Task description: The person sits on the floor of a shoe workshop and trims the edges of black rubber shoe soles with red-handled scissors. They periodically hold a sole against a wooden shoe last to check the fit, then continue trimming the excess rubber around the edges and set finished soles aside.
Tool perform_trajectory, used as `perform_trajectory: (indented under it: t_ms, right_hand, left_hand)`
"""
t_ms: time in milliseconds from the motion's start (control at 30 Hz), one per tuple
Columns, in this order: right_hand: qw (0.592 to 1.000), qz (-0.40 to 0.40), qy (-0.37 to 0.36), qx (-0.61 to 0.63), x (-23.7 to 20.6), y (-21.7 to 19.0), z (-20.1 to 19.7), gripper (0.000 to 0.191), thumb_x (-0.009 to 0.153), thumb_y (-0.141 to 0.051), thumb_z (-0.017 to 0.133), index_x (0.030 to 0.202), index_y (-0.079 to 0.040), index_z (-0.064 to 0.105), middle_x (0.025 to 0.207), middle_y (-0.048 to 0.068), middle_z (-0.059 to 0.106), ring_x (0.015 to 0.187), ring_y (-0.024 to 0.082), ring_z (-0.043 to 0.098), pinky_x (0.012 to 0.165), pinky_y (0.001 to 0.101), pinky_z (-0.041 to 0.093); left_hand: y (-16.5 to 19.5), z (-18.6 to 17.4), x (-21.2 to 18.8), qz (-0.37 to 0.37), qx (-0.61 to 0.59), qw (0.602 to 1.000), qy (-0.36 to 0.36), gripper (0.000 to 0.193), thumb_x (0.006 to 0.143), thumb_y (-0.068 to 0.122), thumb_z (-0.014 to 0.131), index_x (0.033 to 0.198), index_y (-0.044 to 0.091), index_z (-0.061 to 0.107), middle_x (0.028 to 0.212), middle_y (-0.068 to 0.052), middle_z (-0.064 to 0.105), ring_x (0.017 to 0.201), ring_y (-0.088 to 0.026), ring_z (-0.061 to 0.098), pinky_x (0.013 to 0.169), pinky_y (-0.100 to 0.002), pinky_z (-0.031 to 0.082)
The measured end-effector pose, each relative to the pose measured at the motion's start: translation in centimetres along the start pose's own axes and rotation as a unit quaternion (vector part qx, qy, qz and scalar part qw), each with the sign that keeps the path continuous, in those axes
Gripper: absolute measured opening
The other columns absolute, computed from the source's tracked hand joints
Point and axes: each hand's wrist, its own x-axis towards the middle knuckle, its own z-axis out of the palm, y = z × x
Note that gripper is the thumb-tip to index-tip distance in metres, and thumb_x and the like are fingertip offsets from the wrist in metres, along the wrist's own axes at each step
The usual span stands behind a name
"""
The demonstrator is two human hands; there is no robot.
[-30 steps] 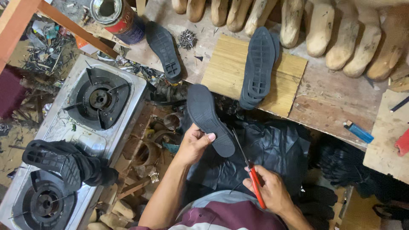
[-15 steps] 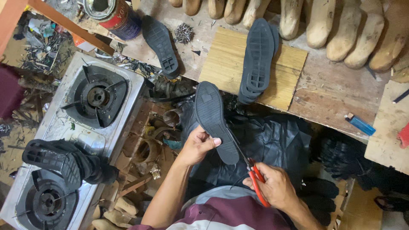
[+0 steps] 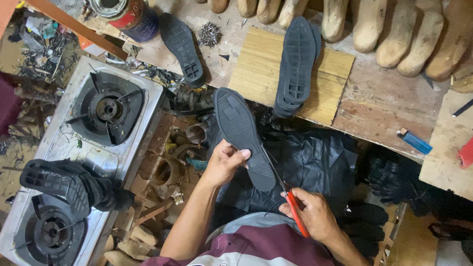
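Head view over my lap: my right hand (image 3: 315, 216) is closed around a red-handled knife (image 3: 295, 212), its thin blade laid along the edge of a flat black rubber shoe sole (image 3: 244, 135). My left hand (image 3: 224, 162) pinches that sole by its side, holding it above black sheeting. Beyond, a stack of black soles (image 3: 295, 64) lies on a pale wooden board (image 3: 256, 69) on the worn surface (image 3: 384, 103), wooden shoe lasts (image 3: 394, 29) lining its far edge.
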Motion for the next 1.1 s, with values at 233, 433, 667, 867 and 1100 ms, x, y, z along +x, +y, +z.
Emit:
perform_trajectory:
  t_ms: [233, 433, 667, 867, 1100]
  right_hand:
    - [0.999, -0.034, 0.010, 0.016, 0.5, 0.4, 0.4, 0.033, 0.080, -0.021, 0.081, 0.104, 0.000, 0.071, 0.060, 0.003, 0.069, 0.055, 0.007, 0.063, 0.052, 0.0263, 0.054]
    - [0.998, -0.027, 0.036, -0.035, 0.6, 1.4, 0.9, 0.031, 0.080, -0.024, 0.083, 0.101, -0.002, 0.073, 0.055, 0.003, 0.065, 0.048, 0.009, 0.056, 0.046, 0.0277, 0.046]
    - [0.999, -0.001, 0.030, 0.042, 0.6, 2.6, 1.7, 0.027, 0.082, -0.024, 0.079, 0.099, -0.004, 0.073, 0.053, 0.000, 0.059, 0.043, 0.007, 0.052, 0.041, 0.0248, 0.042]
    - [0.995, -0.021, 0.010, 0.094, 0.9, 3.2, 1.5, 0.031, 0.090, -0.031, 0.076, 0.094, -0.001, 0.069, 0.060, -0.001, 0.062, 0.048, 0.006, 0.059, 0.043, 0.0242, 0.047]
    - [0.979, -0.040, 0.016, 0.200, 1.1, 5.6, 2.2, 0.030, 0.090, -0.031, 0.071, 0.091, -0.002, 0.066, 0.062, 0.002, 0.063, 0.045, 0.009, 0.060, 0.042, 0.0252, 0.050]
  left_hand:
    - [-0.2, 1.4, 0.1, -0.001, -0.046, 0.998, -0.032, 0.038, 0.092, 0.004, 0.073, 0.128, 0.005, 0.061, 0.105, -0.004, 0.070, 0.081, -0.011, 0.067, 0.067, -0.027, 0.055]
    - [-0.3, 2.0, 0.2, -0.008, -0.106, 0.993, -0.046, 0.042, 0.093, 0.003, 0.071, 0.132, 0.008, 0.057, 0.108, -0.002, 0.070, 0.083, -0.010, 0.066, 0.068, -0.026, 0.055]
    - [-1.2, 2.7, 0.4, -0.023, -0.200, 0.978, -0.048, 0.038, 0.096, 0.000, 0.069, 0.131, 0.008, 0.059, 0.108, -0.003, 0.069, 0.083, -0.009, 0.065, 0.068, -0.024, 0.053]
    - [-1.2, 3.6, 0.1, -0.044, -0.210, 0.975, -0.063, 0.035, 0.097, 0.000, 0.068, 0.130, 0.009, 0.059, 0.110, -0.003, 0.070, 0.086, -0.010, 0.068, 0.068, -0.023, 0.055]
    - [-1.5, 4.6, 0.1, -0.040, -0.258, 0.963, -0.067, 0.040, 0.097, 0.001, 0.067, 0.134, 0.011, 0.057, 0.114, -0.005, 0.070, 0.090, -0.012, 0.069, 0.071, -0.025, 0.057]
